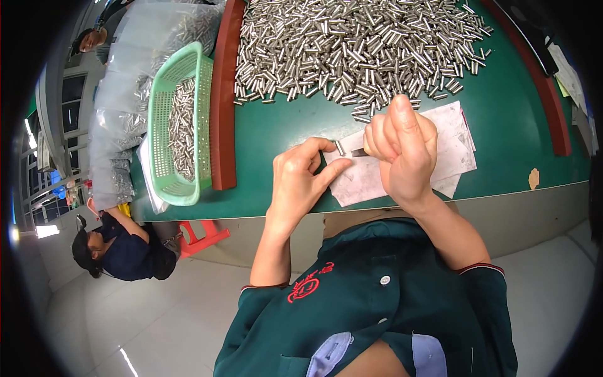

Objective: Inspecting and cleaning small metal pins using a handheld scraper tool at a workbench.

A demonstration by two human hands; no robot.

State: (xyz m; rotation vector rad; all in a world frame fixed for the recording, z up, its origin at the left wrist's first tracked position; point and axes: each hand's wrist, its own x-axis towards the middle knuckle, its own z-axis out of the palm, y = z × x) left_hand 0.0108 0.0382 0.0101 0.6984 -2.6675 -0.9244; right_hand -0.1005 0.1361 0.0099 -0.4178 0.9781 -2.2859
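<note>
- Silvery metal pin [340,147], mid-frame: I see it at the thumb and forefinger of the left hand [298,173], their gap narrow; I cannot tell whether they pinch it.
- Right of it, my view shows the right hand [405,144] closed around a dark tool [358,152], mostly hidden, tip toward the pin.
- Smudged paper [364,182] lies beneath both.
- Loose pins [358,47] heap across the top; a green basket [203,119], upper left, holds more.
</note>
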